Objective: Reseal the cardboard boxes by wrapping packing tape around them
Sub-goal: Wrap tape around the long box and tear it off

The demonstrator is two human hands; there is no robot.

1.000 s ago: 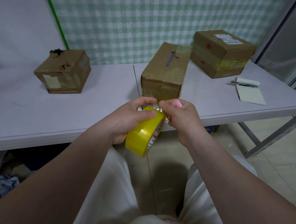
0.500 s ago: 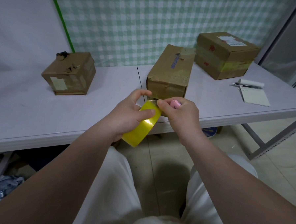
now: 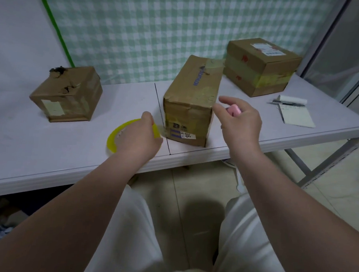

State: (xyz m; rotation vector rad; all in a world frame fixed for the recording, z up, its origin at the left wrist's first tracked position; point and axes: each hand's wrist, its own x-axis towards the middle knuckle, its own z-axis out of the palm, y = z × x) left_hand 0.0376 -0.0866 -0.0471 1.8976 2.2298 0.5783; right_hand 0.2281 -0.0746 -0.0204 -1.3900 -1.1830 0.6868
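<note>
my left hand (image 3: 141,138) gripping round yellow tape roll (image 3: 111,141) over white table (image 3: 49,147), right hand (image 3: 240,123) fingers curled round small pink object (image 3: 234,110), just beside long brown cardboard box (image 3: 190,107)

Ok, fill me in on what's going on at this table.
A person is taping up cardboard boxes. Their left hand holds a yellow roll of packing tape low over the white table, beside the near corner of the long brown cardboard box in the middle. Their right hand grips a small pink object by that box's right side, index finger and thumb extended. A torn brown box sits left, a taped brown box back right.
</note>
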